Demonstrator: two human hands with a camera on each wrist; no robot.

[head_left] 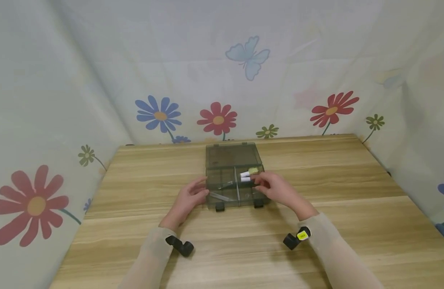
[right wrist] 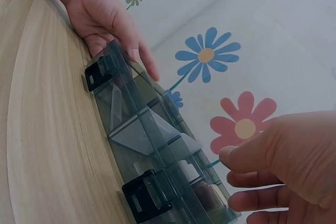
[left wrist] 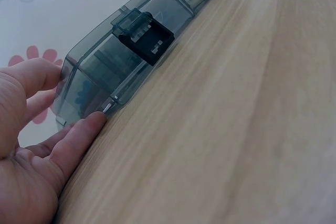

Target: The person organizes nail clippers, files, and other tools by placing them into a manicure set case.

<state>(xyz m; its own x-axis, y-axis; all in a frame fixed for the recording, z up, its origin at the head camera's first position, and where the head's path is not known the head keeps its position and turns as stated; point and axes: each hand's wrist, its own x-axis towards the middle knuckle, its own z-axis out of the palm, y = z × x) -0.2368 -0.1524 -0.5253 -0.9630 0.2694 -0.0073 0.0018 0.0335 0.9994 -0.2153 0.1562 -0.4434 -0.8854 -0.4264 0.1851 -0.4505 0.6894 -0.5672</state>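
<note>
Touching the compartment box (head_left: 229, 167), likely to steady it, my left grip (head_left: 187, 198) lies uncurled, my right grip (head_left: 279, 190) relaxed, empty.

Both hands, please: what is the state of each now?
Left hand: open, touching the box at its left end.
Right hand: open near the right end, holding nothing.

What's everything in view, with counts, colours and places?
tabletop: one, light brown, foreground
floral curtain: one, white, behind
compartment box: one, smoky green, on tabletop
lid: one, smoky green, folded back
latches: two, black, box's near side
divider: one, pale, mid-box
cylindrical caps: two, white, back right compartment
small item: one, yellow-green, beside caps
slim strip: one, pale, front left compartment
wrist cameras: two, black, on wrists
sleeves: two, beige, forearms
left hand: one, bare, box's left
right hand: one, bare, box's right
</note>
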